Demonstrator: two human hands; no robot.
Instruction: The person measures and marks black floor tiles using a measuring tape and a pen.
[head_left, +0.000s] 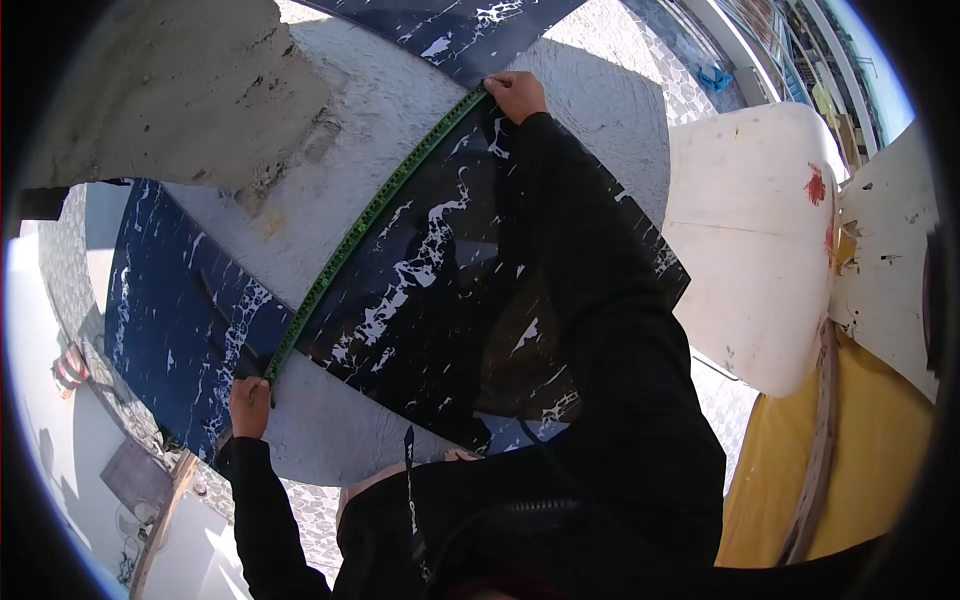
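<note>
A green measuring tape (372, 215) is stretched along the upper left edge of a glossy black slab with white veins (405, 285). My left hand (250, 407) pinches the lower end of the tape, beside a second veined slab (165, 300) that looks blue in the light. At the slab's top corner, the fingers of my right hand (516, 96) are closed on the tape's upper end. My right forearm lies across the black slab and hides part of it. A third veined slab (460, 35) touches the top corner.
A rough grey surface (365, 100) lies under the slabs, with a grey-brown mass (170, 90) at the upper left. To the right stand a large white container (745, 250) and a yellow sheet (870, 450). A wooden strip (165, 520) is at the lower left.
</note>
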